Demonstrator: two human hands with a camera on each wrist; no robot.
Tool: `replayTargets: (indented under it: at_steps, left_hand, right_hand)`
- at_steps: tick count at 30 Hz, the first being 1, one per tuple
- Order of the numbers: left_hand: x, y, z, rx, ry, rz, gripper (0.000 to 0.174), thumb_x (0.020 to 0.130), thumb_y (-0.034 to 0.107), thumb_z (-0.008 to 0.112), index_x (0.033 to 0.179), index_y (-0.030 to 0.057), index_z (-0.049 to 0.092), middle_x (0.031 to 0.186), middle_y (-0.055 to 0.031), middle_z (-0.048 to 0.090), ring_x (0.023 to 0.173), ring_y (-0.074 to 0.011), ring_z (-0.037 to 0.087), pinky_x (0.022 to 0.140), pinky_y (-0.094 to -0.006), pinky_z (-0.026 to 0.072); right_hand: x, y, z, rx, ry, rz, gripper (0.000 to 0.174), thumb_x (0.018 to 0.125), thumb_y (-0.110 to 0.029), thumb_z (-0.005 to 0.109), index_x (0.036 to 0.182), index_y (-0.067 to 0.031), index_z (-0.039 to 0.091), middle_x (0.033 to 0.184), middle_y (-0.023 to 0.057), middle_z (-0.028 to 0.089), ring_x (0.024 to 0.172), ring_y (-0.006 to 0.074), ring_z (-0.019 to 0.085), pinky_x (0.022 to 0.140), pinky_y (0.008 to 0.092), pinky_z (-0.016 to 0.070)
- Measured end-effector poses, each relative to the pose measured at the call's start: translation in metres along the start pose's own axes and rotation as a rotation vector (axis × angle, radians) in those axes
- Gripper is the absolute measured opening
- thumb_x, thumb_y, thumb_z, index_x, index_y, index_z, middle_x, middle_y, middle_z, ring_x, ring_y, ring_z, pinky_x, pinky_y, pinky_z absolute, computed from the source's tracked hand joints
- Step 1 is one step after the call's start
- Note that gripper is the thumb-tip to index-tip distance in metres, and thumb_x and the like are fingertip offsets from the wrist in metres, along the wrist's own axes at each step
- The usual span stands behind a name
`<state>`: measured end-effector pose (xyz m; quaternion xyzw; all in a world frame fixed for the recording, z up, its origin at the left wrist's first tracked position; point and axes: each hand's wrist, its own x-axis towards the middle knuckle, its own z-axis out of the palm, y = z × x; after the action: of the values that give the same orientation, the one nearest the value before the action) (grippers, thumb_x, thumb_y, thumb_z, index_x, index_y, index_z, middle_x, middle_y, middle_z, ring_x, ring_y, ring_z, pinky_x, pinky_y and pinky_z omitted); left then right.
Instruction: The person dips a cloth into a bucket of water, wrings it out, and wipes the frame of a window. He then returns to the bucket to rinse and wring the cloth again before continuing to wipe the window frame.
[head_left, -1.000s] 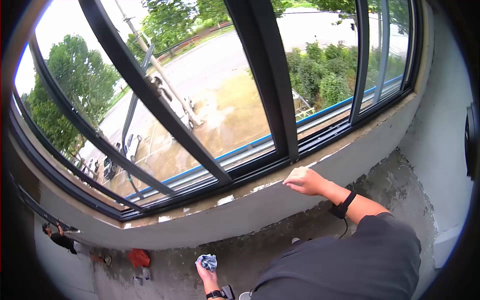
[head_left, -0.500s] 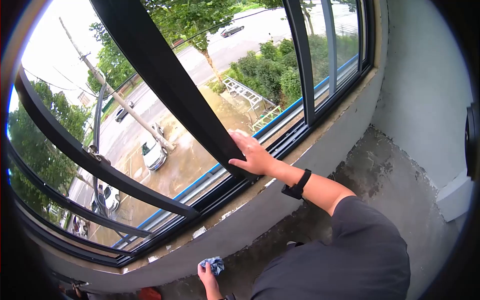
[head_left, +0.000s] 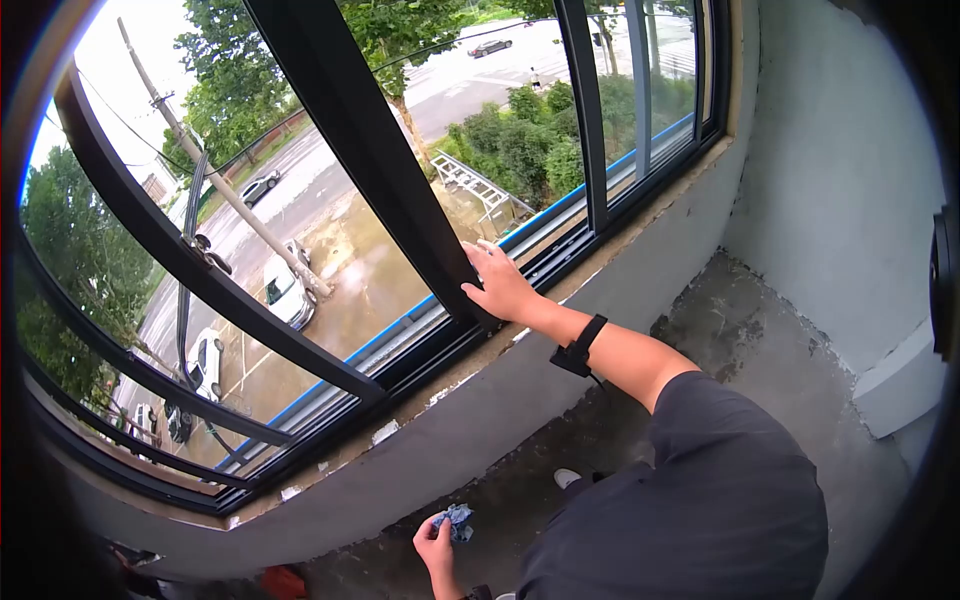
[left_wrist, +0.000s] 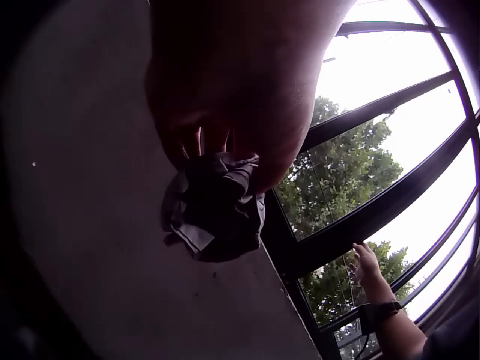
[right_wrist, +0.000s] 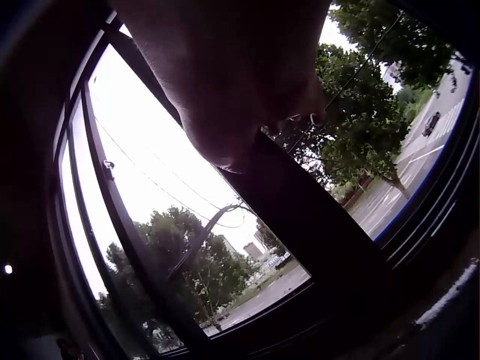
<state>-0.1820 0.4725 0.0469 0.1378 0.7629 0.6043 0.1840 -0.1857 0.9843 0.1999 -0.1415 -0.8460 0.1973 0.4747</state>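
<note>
The left hand [head_left: 434,548] grips a crumpled blue-grey cloth [head_left: 457,522], held low in front of the sill wall. In the left wrist view the cloth [left_wrist: 216,210] bunches out below the curled fingers and looks dark. My right hand [head_left: 503,287] rests against the edge of a thick black window sash frame [head_left: 400,170], near its bottom end. Its fingers are extended along the frame, with the thumb apart from them. In the right wrist view the hand [right_wrist: 240,90] is dark and covers part of the sash frame [right_wrist: 300,202].
A window sill [head_left: 440,395] with flaking white patches runs under the black window track [head_left: 540,275]. More upright frames [head_left: 590,120] stand along the window. Below is a grey wall [head_left: 480,425] and a rough concrete floor [head_left: 735,320]. A red item [head_left: 284,582] lies on the floor at lower left.
My right hand has moved from above the sill onto the sash frame and stays against it. The left hand keeps its hold on the cloth. The head view has swung to the right.
</note>
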Motion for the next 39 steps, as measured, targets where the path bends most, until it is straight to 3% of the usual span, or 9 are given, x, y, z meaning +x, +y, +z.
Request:
replayTargets:
  at_steps: [3,8,15,17,19,27,32,36,39]
  left_hand:
    - [0.01,-0.006,0.026,-0.041,-0.058,0.041,0.014,0.092,0.003,0.073,0.102,-0.0066,0.074,0.094,-0.0042,0.074,0.085,-0.0099,0.067,0.078,-0.0251,0.0528]
    - [0.028,0.015,0.117,-0.019,-0.18,0.118,0.019,0.091,0.004,0.075,0.107,-0.0067,0.075,0.097,-0.0061,0.075,0.089,-0.0118,0.068,0.083,-0.0275,0.0536]
    - [0.016,0.146,0.256,0.18,-0.332,0.484,0.021,0.088,0.006,0.078,0.107,-0.0028,0.076,0.092,-0.0113,0.076,0.082,-0.0152,0.072,0.076,-0.0282,0.0571]
    - [0.017,0.163,0.295,0.177,-0.346,0.51,0.02,0.089,0.005,0.078,0.107,-0.0025,0.077,0.09,-0.0098,0.076,0.081,-0.0127,0.071,0.074,-0.0267,0.0564]
    - [0.022,0.175,0.337,0.169,-0.415,0.606,0.019,0.087,0.003,0.078,0.105,-0.0025,0.076,0.091,-0.0097,0.075,0.082,-0.0126,0.071,0.075,-0.0263,0.0567]
    - [0.033,0.201,0.515,0.095,-0.692,0.455,0.016,0.092,0.001,0.074,0.107,-0.0022,0.072,0.096,-0.003,0.069,0.091,-0.011,0.066,0.083,-0.0252,0.054]
    - [0.05,0.225,0.591,0.103,-0.776,0.478,0.055,0.088,-0.003,0.075,0.136,0.0059,0.047,0.126,-0.0057,0.055,0.119,-0.017,0.057,0.106,-0.0318,0.044]
    - [0.067,0.222,0.619,-0.127,-0.558,0.32,0.045,0.089,-0.006,0.072,0.129,0.0027,0.055,0.123,-0.0098,0.062,0.116,-0.0178,0.062,0.105,-0.0325,0.0498]
    - [0.092,0.216,0.616,-0.044,-0.595,0.256,0.032,0.089,-0.007,0.071,0.12,0.0,0.063,0.116,-0.0099,0.066,0.11,-0.0177,0.066,0.101,-0.0311,0.0521]
  right_hand:
    - [-0.052,-0.015,-0.027,0.045,-0.007,-0.012,0.049,0.09,-0.021,0.069,0.137,-0.0083,0.06,0.141,0.0153,0.057,0.135,0.0387,0.048,0.114,0.0498,0.0389]
    - [-0.165,-0.051,-0.077,0.317,-0.644,-0.179,0.043,0.095,-0.037,0.071,0.13,-0.0111,0.067,0.126,0.0113,0.068,0.125,0.0328,0.058,0.107,0.0472,0.0472]
    - [-0.187,-0.02,-0.162,0.437,-0.528,-0.075,0.045,0.09,-0.033,0.077,0.126,-0.0088,0.067,0.116,0.0127,0.073,0.113,0.0337,0.067,0.101,0.0428,0.052]
    - [-0.181,0.005,-0.194,0.516,-0.708,0.178,0.045,0.087,-0.031,0.08,0.124,-0.0103,0.067,0.111,0.0124,0.074,0.104,0.0326,0.071,0.093,0.0415,0.0554]
    - [-0.177,0.038,-0.223,0.563,-0.648,0.184,0.043,0.086,-0.024,0.079,0.125,-0.0108,0.066,0.107,0.0122,0.075,0.098,0.0319,0.073,0.09,0.0407,0.0566]
    - [-0.15,0.188,-0.344,0.691,-0.704,0.344,0.041,0.082,-0.009,0.075,0.123,-0.0099,0.068,0.104,0.0137,0.075,0.094,0.0297,0.074,0.086,0.0376,0.0567]
    - [-0.134,0.257,-0.359,0.622,-0.464,0.342,0.038,0.081,-0.007,0.072,0.119,-0.0064,0.069,0.111,0.0124,0.074,0.102,0.0301,0.072,0.089,0.0386,0.0562]
    - [-0.111,0.286,-0.353,0.638,-0.466,0.253,0.036,0.08,-0.006,0.072,0.117,-0.0063,0.07,0.11,0.0121,0.074,0.101,0.0305,0.071,0.088,0.0391,0.0565]
    - [-0.097,0.298,-0.345,0.68,-0.463,0.243,0.031,0.08,-0.004,0.072,0.111,-0.0048,0.07,0.107,0.0112,0.073,0.1,0.0312,0.071,0.088,0.039,0.0565]
